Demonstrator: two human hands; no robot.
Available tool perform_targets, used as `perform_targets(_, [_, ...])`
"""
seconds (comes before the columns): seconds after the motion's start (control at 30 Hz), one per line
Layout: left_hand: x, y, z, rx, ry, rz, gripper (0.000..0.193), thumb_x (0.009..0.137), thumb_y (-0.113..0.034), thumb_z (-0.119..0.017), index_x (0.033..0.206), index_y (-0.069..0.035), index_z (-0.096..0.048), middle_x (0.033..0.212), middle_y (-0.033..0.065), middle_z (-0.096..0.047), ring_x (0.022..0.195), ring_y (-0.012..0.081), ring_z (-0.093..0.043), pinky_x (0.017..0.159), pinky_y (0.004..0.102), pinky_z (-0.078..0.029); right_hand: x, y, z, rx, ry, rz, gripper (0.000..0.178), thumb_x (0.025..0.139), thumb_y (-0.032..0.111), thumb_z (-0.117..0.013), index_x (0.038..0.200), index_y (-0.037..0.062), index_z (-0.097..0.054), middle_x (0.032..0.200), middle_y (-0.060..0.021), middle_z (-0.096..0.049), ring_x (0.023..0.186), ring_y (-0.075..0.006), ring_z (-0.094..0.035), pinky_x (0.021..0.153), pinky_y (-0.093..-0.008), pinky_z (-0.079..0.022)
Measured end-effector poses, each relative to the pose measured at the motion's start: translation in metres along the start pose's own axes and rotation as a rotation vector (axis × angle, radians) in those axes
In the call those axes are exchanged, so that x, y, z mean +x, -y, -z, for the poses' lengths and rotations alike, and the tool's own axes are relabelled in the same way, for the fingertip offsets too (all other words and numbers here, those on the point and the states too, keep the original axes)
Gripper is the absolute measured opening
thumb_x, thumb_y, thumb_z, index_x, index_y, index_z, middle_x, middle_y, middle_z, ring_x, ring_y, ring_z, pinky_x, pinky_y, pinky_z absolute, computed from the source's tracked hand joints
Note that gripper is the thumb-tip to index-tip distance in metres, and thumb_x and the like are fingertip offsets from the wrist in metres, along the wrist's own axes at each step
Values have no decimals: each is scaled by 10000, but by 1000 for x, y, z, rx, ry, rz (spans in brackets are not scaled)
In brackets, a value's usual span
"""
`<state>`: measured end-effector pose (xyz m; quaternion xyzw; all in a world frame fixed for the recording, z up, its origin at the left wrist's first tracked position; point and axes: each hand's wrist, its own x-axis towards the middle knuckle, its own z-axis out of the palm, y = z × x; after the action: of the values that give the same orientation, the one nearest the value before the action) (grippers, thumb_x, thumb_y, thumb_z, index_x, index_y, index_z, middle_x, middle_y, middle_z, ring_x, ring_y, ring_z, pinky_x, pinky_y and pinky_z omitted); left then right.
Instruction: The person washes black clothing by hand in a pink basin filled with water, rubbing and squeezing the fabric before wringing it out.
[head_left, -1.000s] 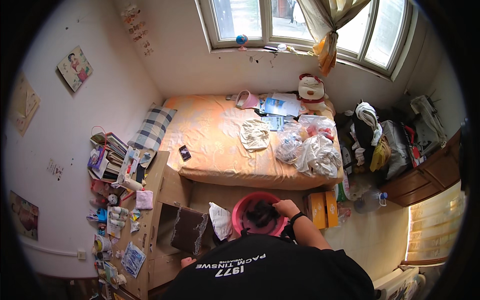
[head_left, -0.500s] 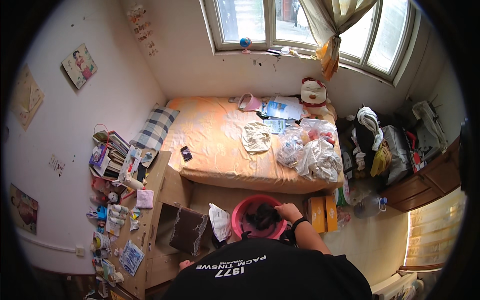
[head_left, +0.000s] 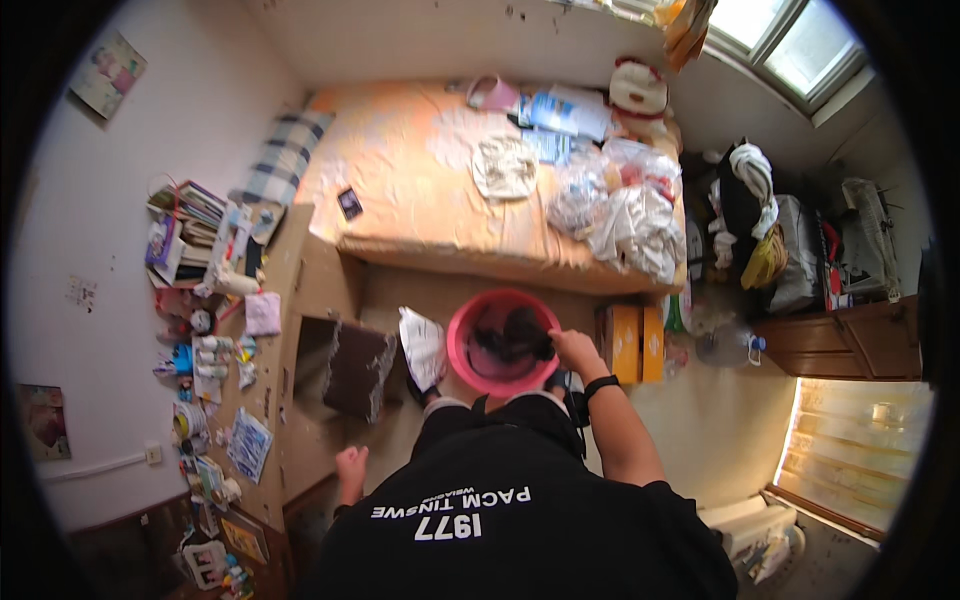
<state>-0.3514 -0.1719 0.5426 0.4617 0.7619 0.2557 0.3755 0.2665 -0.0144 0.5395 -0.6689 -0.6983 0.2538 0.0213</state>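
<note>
A pink basin point(head_left: 459, 352) stands on the floor at my feet, with a dark, bunched cloth point(head_left: 515, 338) inside. At the basin's right rim, the closed fingers of my right hand point(head_left: 575, 350) grip an edge of this cloth. A black band circles my right wrist. My left hand point(head_left: 351, 466) is curled closed beside the desk, away from the basin, with nothing visible in it. Just left of the basin is a white bag point(head_left: 422, 345); a brown stool point(head_left: 362, 370) with frayed edges stands beyond it.
Ahead is a bed point(head_left: 410, 180) with a phone point(head_left: 349, 204), plastic bags point(head_left: 580, 195) and papers. A cluttered desk point(head_left: 285, 330) runs along my left. Orange boxes point(head_left: 628, 343) sit right of the basin, and a large water bottle point(head_left: 728, 345) stands farther right.
The head view has tilted down, so the basin and bed appear higher. More of my left hand shows. My right hand still holds the cloth, which has shifted within the basin.
</note>
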Motion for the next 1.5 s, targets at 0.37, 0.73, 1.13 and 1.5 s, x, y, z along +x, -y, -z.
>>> perform_targets(0.37, [70, -145, -30, 32, 530, 49, 535, 1004, -170, -667, 659, -101, -263, 640, -69, -250, 616, 54, -228, 510, 297, -210, 27, -13, -83, 23, 171, -174, 222, 968, 274, -587, 1110, 111, -639, 907, -193, -716, 898, -416, -688, 769, -540, -549])
perform_targets(0.73, [114, -61, -223, -16, 759, 272, 517, 1018, -145, -640, 659, -89, -273, 639, -75, -248, 633, 45, -231, 532, 278, -218, 78, -35, -216, 208, 81, -139, 172, 943, 234, -591, 912, 65, -599, 756, -203, -666, 769, -424, -663, 689, -530, -529])
perform_targets(1.13, [188, 28, -474, -7, 623, -476, 453, 900, 5, -660, 618, -22, -308, 556, 60, -212, 520, 86, -206, 462, 318, -204, 102, -85, -373, 493, -72, -141, 232, 878, 197, -669, 756, 21, -578, 613, -161, -541, 606, -365, -579, 560, -455, -459])
perform_targets(1.5, [195, 63, -549, -402, 876, 253, 471, 955, -35, -648, 687, -149, -278, 622, -89, -313, 551, 19, -259, 492, 243, -212, 112, -85, -399, 647, -128, -170, 219, 896, 122, -660, 741, 12, -552, 580, -151, -528, 575, -324, -557, 522, -436, -429])
